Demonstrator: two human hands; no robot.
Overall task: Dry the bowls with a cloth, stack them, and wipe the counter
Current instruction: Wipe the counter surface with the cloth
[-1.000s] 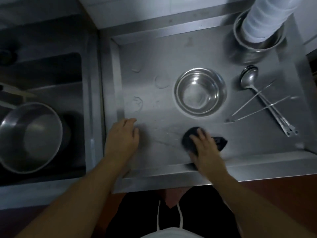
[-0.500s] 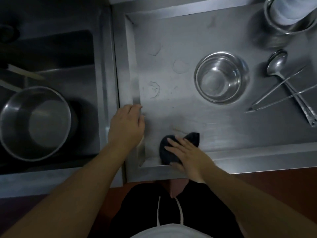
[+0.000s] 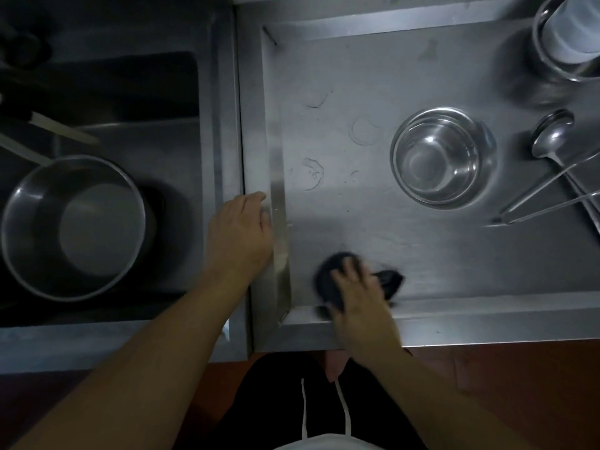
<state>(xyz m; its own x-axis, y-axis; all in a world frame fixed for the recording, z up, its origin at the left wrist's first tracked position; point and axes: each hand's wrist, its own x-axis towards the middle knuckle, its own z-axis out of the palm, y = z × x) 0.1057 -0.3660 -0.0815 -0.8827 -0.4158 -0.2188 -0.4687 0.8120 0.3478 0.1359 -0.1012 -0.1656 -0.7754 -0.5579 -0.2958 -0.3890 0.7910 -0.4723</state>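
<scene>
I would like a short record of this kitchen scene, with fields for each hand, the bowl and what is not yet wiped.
left hand: rests on the counter's raised left edge, holds nothing
right hand: presses the dark cloth flat on the counter, near the front edge
bowl: upright, apart from the cloth
not yet wiped: water marks left of the bowl

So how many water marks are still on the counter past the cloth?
4 that I can make out on the counter: one far-left, one nearer the stacked bowls, two closer. Fainter ones may be lost in glare.
</scene>
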